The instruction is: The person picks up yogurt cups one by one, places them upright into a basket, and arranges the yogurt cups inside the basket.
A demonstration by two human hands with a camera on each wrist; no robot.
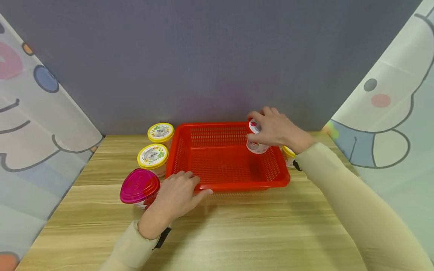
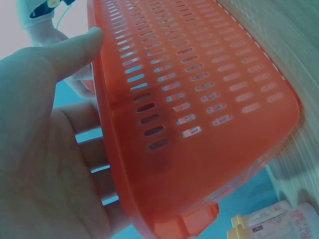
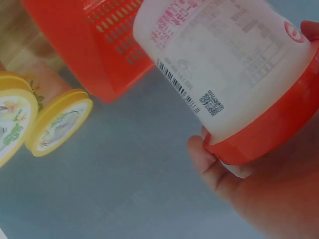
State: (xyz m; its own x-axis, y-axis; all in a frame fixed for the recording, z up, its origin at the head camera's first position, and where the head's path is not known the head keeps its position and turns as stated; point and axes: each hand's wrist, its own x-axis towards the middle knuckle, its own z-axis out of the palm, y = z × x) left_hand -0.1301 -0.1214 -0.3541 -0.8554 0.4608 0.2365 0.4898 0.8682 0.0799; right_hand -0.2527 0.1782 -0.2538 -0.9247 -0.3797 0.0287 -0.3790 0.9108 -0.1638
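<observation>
My right hand [image 1: 276, 128] grips a cup [image 1: 258, 148] by its red-rimmed lid, above the back right corner of a red plastic basket [image 1: 237, 186]. In the right wrist view this cup [image 3: 214, 64] is whitish, with a barcode, a QR code and pink print; thumb and fingers hold its red lid. My left hand [image 1: 179, 195] holds the basket at its front left corner. From the left wrist, fingers pass over the rim of the basket [image 2: 174, 169] while the thumb lies along the rim near the slotted wall. No other item shows inside the basket.
Left of the basket stand two yellow-lidded tubs [image 1: 152, 156] and a magenta-lidded container [image 1: 139, 185], close beside my left hand. Yellow-lidded tubs [image 3: 62, 122] also stand right of the basket, partly hidden by my right arm. A grey panel [image 1: 217, 64] rises behind the wooden table [image 1: 244, 229].
</observation>
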